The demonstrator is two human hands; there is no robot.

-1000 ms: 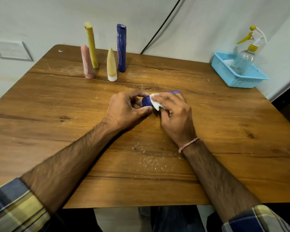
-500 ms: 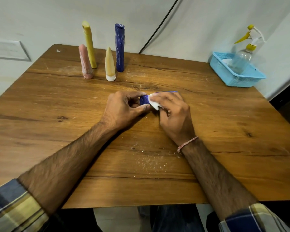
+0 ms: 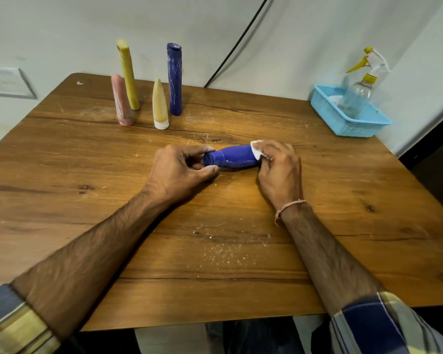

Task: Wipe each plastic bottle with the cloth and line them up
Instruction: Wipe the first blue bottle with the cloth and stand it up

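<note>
A short blue plastic bottle lies on its side at the middle of the wooden table. My left hand pinches its cap end between thumb and fingers. My right hand holds a small white cloth against the bottle's other end. At the back left stand a pink bottle, a tall yellow bottle, a cream cone-shaped bottle and a tall dark blue bottle, all upright and close together.
A light blue basket sits at the table's back right corner with a clear spray bottle in it. A black cable runs down the wall. White dust specks lie on the table in front of me.
My right hand has slid the cloth to the right along the blue bottle, so much more of the bottle's body shows. My left hand still holds the cap end.
</note>
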